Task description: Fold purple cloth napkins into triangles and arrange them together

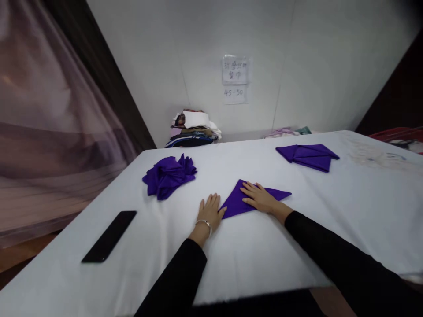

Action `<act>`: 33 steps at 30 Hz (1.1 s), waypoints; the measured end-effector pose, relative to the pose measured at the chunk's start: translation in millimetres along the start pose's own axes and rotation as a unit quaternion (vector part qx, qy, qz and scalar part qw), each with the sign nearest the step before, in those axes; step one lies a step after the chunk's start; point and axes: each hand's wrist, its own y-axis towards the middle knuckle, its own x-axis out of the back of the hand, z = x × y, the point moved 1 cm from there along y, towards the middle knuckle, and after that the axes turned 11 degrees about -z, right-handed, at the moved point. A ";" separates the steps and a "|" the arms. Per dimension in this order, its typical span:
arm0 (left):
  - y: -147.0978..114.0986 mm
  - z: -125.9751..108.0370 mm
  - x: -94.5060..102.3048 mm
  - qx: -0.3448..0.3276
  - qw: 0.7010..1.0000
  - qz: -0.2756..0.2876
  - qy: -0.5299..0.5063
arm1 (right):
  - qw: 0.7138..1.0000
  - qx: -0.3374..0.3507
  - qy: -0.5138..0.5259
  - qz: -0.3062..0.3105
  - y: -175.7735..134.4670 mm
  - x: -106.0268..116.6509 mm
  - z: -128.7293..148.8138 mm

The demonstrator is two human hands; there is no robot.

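A purple cloth napkin [236,201], folded into a triangle, lies flat on the white-covered table [244,255]. My right hand [259,198] rests palm down on its middle, fingers stretched out. At the napkin's left corner, my left hand [210,213] lies flat with fingers spread, mostly on the tablecloth, its thumb at the napkin's tip. A silver bracelet [204,223] circles the left wrist. To the left sits a bunched, pleated purple napkin [168,176]. Farther back on the right is another folded purple napkin [309,157].
A black phone-like slab [109,236] lies on the left of the table. Behind the table's far edge are a stack of folded clothes [193,130] and more cloth [286,132]. Handwritten paper signs [235,77] hang on the wall. A sheer curtain [56,119] borders the left side.
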 end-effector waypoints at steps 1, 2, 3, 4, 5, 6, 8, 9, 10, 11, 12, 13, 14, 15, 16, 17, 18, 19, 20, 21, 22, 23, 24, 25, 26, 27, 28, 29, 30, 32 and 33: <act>-6.3 12.3 3.3 0.023 1.000 -0.015 -0.005 | 1.000 0.000 0.000 0.002 -0.4 -0.3 -0.7; -12.5 23.2 6.4 0.049 0.998 -0.035 -0.014 | 1.000 0.000 0.000 0.003 -0.7 -0.6 -1.4; -18.4 32.1 9.0 0.076 0.995 -0.059 -0.027 | 1.000 0.000 0.001 0.004 -1.1 -1.0 -1.9; -24.0 38.5 11.3 0.101 0.990 -0.086 -0.046 | 1.000 0.000 0.001 0.005 -1.3 -1.4 -2.4; -29.2 42.3 13.3 0.121 0.984 -0.113 -0.069 | 1.000 0.001 0.000 0.005 -1.6 -1.8 -2.8; -34.0 43.4 14.9 0.132 0.977 -0.140 -0.096 | 1.000 0.001 -0.001 0.005 -1.7 -2.3 -3.0; -42.0 39.1 17.0 0.125 0.964 -0.179 -0.150 | 1.000 0.000 -0.003 0.004 -2.0 -3.1 -3.2; -45.2 34.7 17.5 0.111 0.962 -0.184 -0.170 | 1.000 0.000 -0.004 0.003 -2.1 -3.5 -3.2; -47.6 29.8 17.7 0.095 0.962 -0.181 -0.183 | 1.000 -0.001 -0.006 0.002 -2.2 -3.8 -3.2; -49.5 25.0 17.5 0.082 0.963 -0.171 -0.189 | 1.000 -0.001 -0.007 0.002 -2.2 -4.1 -3.1; -50.7 20.8 17.2 0.074 0.966 -0.158 -0.190 | 1.000 -0.002 -0.009 0.002 -2.2 -4.3 -3.0; -51.4 17.6 16.7 0.070 0.969 -0.144 -0.188 | 1.000 -0.002 -0.010 0.002 -2.2 -4.5 -3.0; -51.6 15.4 16.3 0.070 0.971 -0.134 -0.184 | 1.000 -0.003 -0.011 0.003 -2.2 -4.7 -3.1; -51.5 14.1 15.9 0.073 0.972 -0.127 -0.182 | 1.000 -0.004 -0.011 0.004 -2.2 -4.9 -3.4; -51.1 13.5 15.5 0.075 0.973 -0.123 -0.180 | 1.000 -0.004 -0.011 0.004 -2.3 -5.0 -3.8; -50.6 13.3 15.3 0.077 0.973 -0.122 -0.178 | 1.000 -0.005 -0.010 0.003 -2.5 -5.1 -4.3; -50.2 13.4 15.1 0.076 0.973 -0.123 -0.178 | 1.000 -0.006 -0.009 0.001 -2.8 -5.1 -5.0; -49.7 13.4 14.9 0.074 0.973 -0.126 -0.179 | 1.000 -0.009 -0.008 -0.002 -3.1 -5.0 -5.8; -49.3 13.3 14.7 0.071 0.972 -0.131 -0.180 | 1.000 -0.012 -0.009 -0.004 -3.6 -4.9 -6.5; -49.0 13.0 14.5 0.067 0.972 -0.134 -0.182 | 1.000 -0.016 -0.011 -0.006 -4.1 -4.8 -7.3; -48.7 12.5 14.3 0.064 0.971 -0.137 -0.184 | 1.000 -0.018 -0.014 -0.008 -4.6 -4.8 -7.9; -48.4 11.7 13.9 0.061 0.971 -0.136 -0.185 | 1.000 -0.019 -0.016 -0.010 -5.0 -4.8 -8.5; -48.0 10.7 13.6 0.058 0.972 -0.133 -0.185 | 1.000 -0.018 -0.017 -0.012 -5.2 -4.9 -8.9; -47.6 9.7 13.3 0.056 0.973 -0.128 -0.184 | 1.000 -0.015 -0.017 -0.015 -5.4 -5.1 -9.2; -47.2 8.6 13.2 0.056 0.974 -0.123 -0.183 | 1.000 -0.013 -0.017 -0.017 -5.5 -5.5 -9.5; -46.8 7.5 13.2 0.055 0.975 -0.119 -0.182 | 1.000 -0.011 -0.016 -0.021 -5.4 -5.8 -9.7; -46.4 6.6 13.4 0.054 0.975 -0.115 -0.181 | 1.000 -0.009 -0.016 -0.024 -5.4 -6.0 -9.8; -46.0 5.7 13.7 0.052 0.976 -0.114 -0.180 | 0.999 -0.009 -0.016 -0.029 -5.4 -6.0 -9.8; -45.6 5.0 14.1 0.050 0.976 -0.113 -0.179 | 0.999 -0.009 -0.016 -0.036 -5.5 -5.7 -9.5; -44.9 4.1 14.9 0.043 0.977 -0.114 -0.177 | 0.998 -0.004 -0.017 -0.057 -6.1 -3.5 -8.0; -44.6 3.9 15.1 0.038 0.977 -0.115 -0.175 | 0.997 0.002 -0.018 -0.069 -6.5 -1.8 -6.7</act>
